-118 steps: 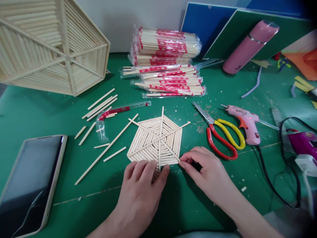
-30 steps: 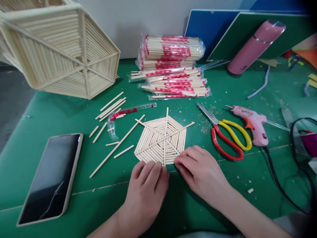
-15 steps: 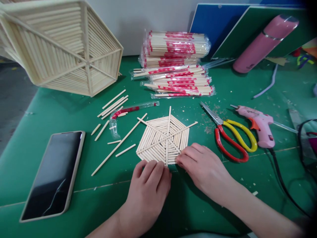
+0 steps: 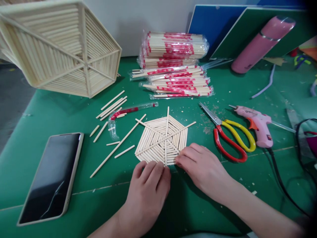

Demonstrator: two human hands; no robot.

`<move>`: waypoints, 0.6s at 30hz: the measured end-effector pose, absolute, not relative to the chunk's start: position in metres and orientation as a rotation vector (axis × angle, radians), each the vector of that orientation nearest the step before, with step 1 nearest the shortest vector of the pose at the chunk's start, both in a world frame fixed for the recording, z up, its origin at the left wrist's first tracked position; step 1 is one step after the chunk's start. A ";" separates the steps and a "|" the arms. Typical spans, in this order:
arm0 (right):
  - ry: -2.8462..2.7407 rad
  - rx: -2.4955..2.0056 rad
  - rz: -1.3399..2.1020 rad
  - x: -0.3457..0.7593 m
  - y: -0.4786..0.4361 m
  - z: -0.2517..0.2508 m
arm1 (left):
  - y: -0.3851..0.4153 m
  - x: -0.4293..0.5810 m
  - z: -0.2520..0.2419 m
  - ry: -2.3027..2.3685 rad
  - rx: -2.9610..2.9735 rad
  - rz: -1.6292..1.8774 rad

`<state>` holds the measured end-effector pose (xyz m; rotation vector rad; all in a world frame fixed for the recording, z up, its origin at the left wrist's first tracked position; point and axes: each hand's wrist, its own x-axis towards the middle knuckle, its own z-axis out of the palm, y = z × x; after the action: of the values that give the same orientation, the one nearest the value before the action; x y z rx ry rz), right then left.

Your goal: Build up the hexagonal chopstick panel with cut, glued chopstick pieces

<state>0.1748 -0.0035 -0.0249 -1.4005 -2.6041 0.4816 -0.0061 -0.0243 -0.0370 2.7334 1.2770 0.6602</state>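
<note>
Two bare hands, in the head view: left hand [image 4: 150, 186] at the near edge, right hand [image 4: 200, 162] at the near-right corner of a flat hexagonal stick panel [image 4: 162, 140], its upright spoke [image 4: 167, 119] pointing away. Fingers curl; grip hidden. Scissors [image 4: 219, 124] right, loose sticks [image 4: 117, 146] left, neither between.

Left hand [image 4: 150, 195] is curling palm-down at lower centre, its fingers [image 4: 150, 172] bunching together, left forearm [image 4: 109, 224] is angling from the bottom edge, right hand [image 4: 201, 165] is arching just right of centre, right forearm [image 4: 257, 208] is slanting toward lower right.
</note>
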 end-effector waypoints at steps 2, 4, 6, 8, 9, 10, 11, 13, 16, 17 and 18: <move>-2.560 -1.393 0.516 0.175 -0.003 -0.024 | -0.024 -0.006 -0.037 1.274 2.743 0.643; -2.450 -1.374 0.600 0.178 -0.004 -0.023 | -0.023 -0.007 -0.036 1.271 2.757 0.630; -2.278 -1.382 0.685 0.182 -0.005 -0.021 | -0.023 -0.006 -0.035 1.265 2.772 0.628; -2.142 -1.440 0.731 0.187 -0.008 -0.020 | -0.022 -0.005 -0.034 1.270 2.779 0.619; -2.103 -1.483 0.739 0.189 -0.010 -0.019 | -0.021 -0.005 -0.034 1.272 2.778 0.614; -2.081 -1.526 0.745 0.190 -0.012 -0.019 | -0.021 -0.005 -0.034 1.273 2.775 0.608; -2.075 -1.561 0.749 0.191 -0.013 -0.019 | -0.021 -0.004 -0.033 1.276 2.770 0.607; -2.081 -1.606 0.749 0.191 -0.016 -0.020 | -0.021 -0.005 -0.033 1.273 2.761 0.600; -2.110 -1.628 0.735 0.189 -0.017 -0.021 | -0.021 -0.006 -0.033 1.268 2.760 0.597; -2.120 -1.633 0.732 0.188 -0.017 -0.022 | -0.021 -0.006 -0.033 1.266 2.760 0.594; -2.127 -1.640 0.729 0.187 -0.016 -0.022 | -0.021 -0.005 -0.033 1.263 2.760 0.587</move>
<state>0.1874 -0.0165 -0.0217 -1.6400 -2.1270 0.7290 -0.0055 -0.0206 -0.0333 2.7596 1.2635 0.5874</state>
